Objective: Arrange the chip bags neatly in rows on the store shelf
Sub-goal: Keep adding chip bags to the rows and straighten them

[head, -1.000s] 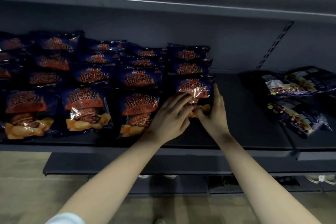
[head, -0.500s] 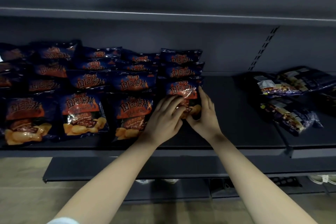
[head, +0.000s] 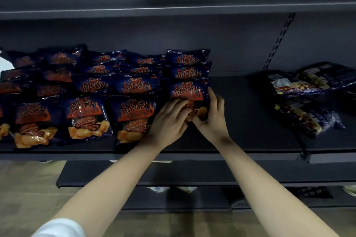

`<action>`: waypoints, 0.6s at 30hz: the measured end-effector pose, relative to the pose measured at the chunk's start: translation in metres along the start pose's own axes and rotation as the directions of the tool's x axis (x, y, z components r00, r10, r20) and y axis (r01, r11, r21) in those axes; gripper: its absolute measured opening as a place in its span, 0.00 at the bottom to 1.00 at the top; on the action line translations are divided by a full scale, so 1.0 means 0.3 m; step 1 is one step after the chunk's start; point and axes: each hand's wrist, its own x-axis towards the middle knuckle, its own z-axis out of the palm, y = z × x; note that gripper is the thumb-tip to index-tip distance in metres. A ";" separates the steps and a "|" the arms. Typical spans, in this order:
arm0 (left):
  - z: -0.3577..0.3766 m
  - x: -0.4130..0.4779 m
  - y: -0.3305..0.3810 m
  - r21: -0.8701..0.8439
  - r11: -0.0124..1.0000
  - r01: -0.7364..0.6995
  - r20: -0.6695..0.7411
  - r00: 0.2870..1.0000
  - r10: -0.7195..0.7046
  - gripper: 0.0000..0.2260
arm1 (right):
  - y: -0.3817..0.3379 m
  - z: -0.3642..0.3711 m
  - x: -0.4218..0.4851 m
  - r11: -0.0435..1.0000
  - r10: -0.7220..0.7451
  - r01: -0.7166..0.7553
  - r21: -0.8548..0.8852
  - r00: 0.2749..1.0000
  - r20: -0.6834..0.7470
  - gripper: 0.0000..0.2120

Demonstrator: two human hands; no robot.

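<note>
Dark blue and orange chip bags (head: pixel 82 117) lie in overlapping rows on the left half of the dark store shelf (head: pixel 240 121). The rightmost column has three bags, and the front one (head: pixel 189 90) is under both my hands. My left hand (head: pixel 169 119) rests flat on its lower left part with relaxed fingers. My right hand (head: pixel 212 117) lies along its right edge, fingers pointing to the back and thumb on the bag's lower part.
Two darker snack bags (head: pixel 300 82) (head: pixel 306 119) lie loosely at the right of the shelf. Bare shelf separates them from the chip rows. Another shelf board (head: pixel 173 8) hangs close above, a lower one (head: pixel 154 175) juts out below, and a slotted upright (head: pixel 279 40) stands at the back right.
Both hands have stayed on the same front bag, easing it a little back towards its column. The view has shifted slightly; the other bags have not moved.
</note>
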 end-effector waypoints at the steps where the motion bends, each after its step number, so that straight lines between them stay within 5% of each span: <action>1: -0.002 0.000 0.002 0.029 0.999 -0.020 0.002 1.000 0.020 0.15 | 0.000 -0.003 -0.001 0.999 0.005 -0.004 0.034 1.000 -0.004 0.43; 9: -0.036 0.017 0.048 0.206 0.975 -0.081 0.043 0.996 0.074 0.17 | -0.010 -0.055 0.002 0.960 0.030 -0.042 0.276 0.998 0.049 0.38; 18: -0.094 0.243 0.235 0.259 0.966 -0.024 0.044 0.999 0.013 0.17 | 0.088 -0.335 0.088 0.949 -0.287 0.302 -0.088 0.946 0.149 0.31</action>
